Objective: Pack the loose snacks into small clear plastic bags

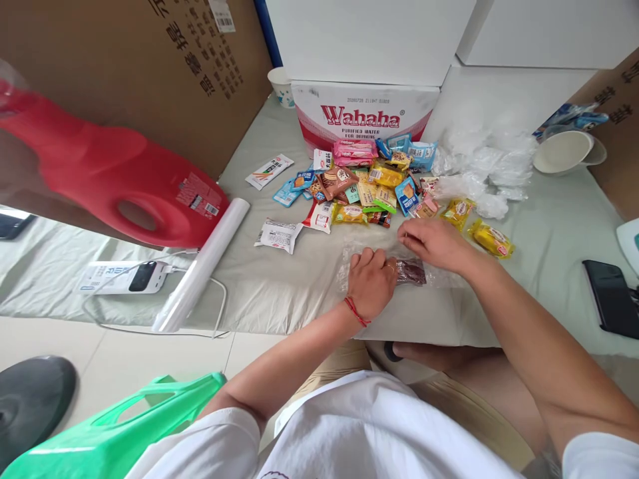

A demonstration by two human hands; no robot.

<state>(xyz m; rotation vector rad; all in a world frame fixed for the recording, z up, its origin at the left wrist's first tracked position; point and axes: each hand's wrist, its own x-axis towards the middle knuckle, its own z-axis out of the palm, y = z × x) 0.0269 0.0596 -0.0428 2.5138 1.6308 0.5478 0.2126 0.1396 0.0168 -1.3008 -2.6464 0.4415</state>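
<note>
A small dark brown snack packet (412, 271) lies on a sheet of clear plastic film (352, 249) near the table's front edge. My left hand (370, 281), a red cord at its wrist, rests on the film with fingers curled over the packet's left end. Just beyond the packet, my right hand (433, 241) pinches the film, thumb and fingertips together. Ahead of both hands is a loose heap of wrapped snacks (367, 189) in several colours. Two yellow snack packets (492, 238) lie beside my right hand.
Crumpled clear plastic (492, 159) sits right of the heap. Behind stands a Wahaha water carton (367, 113). To the left are a film roll (202, 266), a red jug (124, 173) and a white power bank (124, 276) with a cable. A phone (612, 297) lies at right.
</note>
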